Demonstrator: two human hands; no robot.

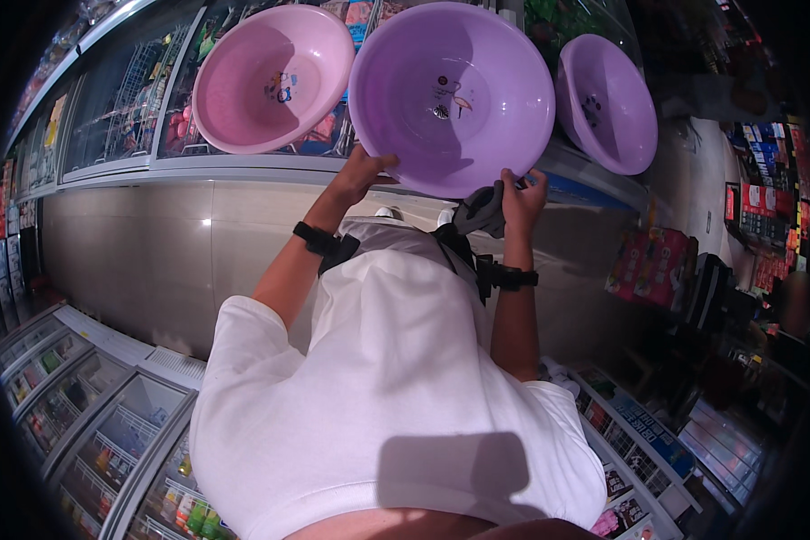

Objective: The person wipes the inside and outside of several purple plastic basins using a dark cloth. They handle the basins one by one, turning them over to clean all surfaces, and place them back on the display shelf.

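Note:
A large purple plastic basin (405, 74), printed with a flamingo on its inner bottom, is between my hands over the glass-topped freezer. My left hand (363, 174) grips its lower left rim, thumb on top. My right hand (523, 196) pinches the lower right rim and also has a dark grey cloth or glove (480, 210) hanging by it. To the left, a pink plastic basin (243, 88) with a cartoon print rests on the freezer lid. Another purple basin (617, 101) stands tilted at the freezer's right end.
The chest freezer (108, 121) with wire baskets runs along the front. Behind me are more freezers (135, 412). Red packaged goods (651, 266) sit on the floor at right, near stocked shelves (763, 209). Tiled floor (135, 250) lies between the freezer rows.

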